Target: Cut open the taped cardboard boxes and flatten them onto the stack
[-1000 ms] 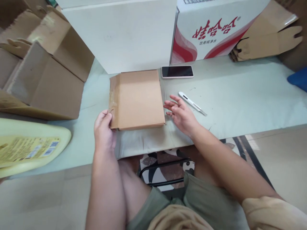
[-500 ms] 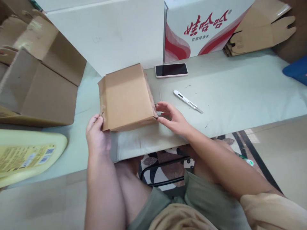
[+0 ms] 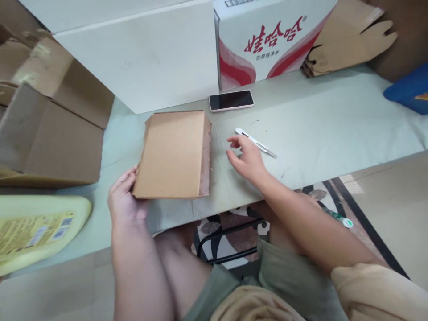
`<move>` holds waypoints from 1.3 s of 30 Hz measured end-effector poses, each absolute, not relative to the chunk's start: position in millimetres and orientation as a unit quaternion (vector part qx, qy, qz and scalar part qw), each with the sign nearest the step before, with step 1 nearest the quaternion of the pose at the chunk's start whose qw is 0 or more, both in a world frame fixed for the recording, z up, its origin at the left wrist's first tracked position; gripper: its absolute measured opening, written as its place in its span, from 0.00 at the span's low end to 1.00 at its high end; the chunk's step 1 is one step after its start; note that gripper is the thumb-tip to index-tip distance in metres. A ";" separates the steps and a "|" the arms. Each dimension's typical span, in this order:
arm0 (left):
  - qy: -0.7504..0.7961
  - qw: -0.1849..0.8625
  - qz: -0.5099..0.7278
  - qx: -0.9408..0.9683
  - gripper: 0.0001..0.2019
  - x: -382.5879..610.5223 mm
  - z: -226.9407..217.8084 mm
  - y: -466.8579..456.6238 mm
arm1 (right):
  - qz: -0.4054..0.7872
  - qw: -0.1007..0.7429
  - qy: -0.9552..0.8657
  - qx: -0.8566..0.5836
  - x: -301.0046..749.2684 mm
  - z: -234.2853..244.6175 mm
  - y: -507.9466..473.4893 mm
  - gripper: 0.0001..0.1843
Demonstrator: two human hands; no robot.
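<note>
A flat brown cardboard box (image 3: 172,154) lies on the pale green table (image 3: 327,129) in front of me. My left hand (image 3: 122,200) grips its near left corner, fingers curled round the edge. My right hand (image 3: 245,156) hovers just right of the box with fingers apart, holding nothing, its fingertips close to a white utility knife (image 3: 256,142) that lies on the table.
A phone (image 3: 231,100) lies face up behind the box. A large white carton (image 3: 140,58) and a red-and-white carton (image 3: 267,40) stand at the back. Open brown boxes (image 3: 50,120) sit left, a yellow tray (image 3: 36,229) near left, a blue object (image 3: 409,89) far right.
The box was lifted and turned over, and now lies flat with a torn flap on its right side. My right hand left the box's edge and moved toward the knife.
</note>
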State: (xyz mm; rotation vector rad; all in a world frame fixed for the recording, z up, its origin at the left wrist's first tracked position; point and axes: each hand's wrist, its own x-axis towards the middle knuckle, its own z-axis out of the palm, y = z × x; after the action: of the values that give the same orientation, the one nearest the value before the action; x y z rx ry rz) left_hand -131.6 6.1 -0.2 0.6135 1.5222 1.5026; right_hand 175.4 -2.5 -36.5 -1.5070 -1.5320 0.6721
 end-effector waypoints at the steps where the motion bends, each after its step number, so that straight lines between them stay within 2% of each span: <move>1: 0.616 0.442 0.605 0.245 0.14 -132.4 0.5 6.1 | 0.201 0.399 -0.612 -0.653 183.2 -37.9 0.5 0.18; 4: 0.621 0.432 0.608 0.241 0.13 -131.7 1.7 6.0 | 0.094 0.299 -0.591 -0.743 205.6 -43.0 5.8 0.23; 8: 0.623 0.429 0.610 0.234 0.13 -127.0 4.1 5.9 | 0.141 0.236 -0.586 -0.762 223.7 -45.2 7.5 0.11; 10: 0.627 0.440 0.603 0.222 0.13 -124.8 6.2 6.0 | 0.191 0.273 -0.573 -0.749 224.7 -42.2 8.2 0.08; 12: 0.631 0.456 0.594 0.203 0.12 -123.6 8.0 6.3 | 0.274 0.375 -0.547 -0.696 219.4 -37.7 8.6 0.08; 15: 0.632 0.473 0.589 0.173 0.11 -123.1 9.3 7.3 | 0.456 0.540 -0.457 -0.540 201.9 -31.5 6.6 0.15; 18: 0.642 0.470 0.590 0.141 0.07 -122.0 11.0 9.3 | 0.579 0.601 -0.352 -0.424 182.5 -26.7 1.3 0.24; 21: 0.653 0.463 0.591 0.098 0.07 -118.0 15.9 11.8 | 0.619 0.618 -0.312 -0.370 171.3 -21.5 -5.2 0.27; 25: 0.651 0.462 0.598 0.074 0.14 -110.7 23.0 12.8 | 0.651 0.593 -0.335 -0.337 170.2 -16.4 -13.1 0.23; 29: 0.641 0.470 0.601 0.081 0.17 -107.4 24.0 11.8 | 0.665 0.562 -0.366 -0.328 172.5 -17.3 -18.5 0.19; 34: 0.637 0.471 0.607 0.064 0.13 -107.4 22.4 13.0 | 0.661 0.568 -0.379 -0.310 171.3 -20.0 -20.9 0.17; 39: 0.631 0.472 0.614 0.053 0.12 -107.0 22.1 12.9 | 0.660 0.565 -0.370 -0.329 170.3 -20.3 -22.0 0.21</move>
State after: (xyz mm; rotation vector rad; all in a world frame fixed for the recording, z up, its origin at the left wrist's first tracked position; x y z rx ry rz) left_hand -107.0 12.9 22.1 0.1291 1.5438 1.5030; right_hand 170.3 -22.0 -20.3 -0.7735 -0.8712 1.5532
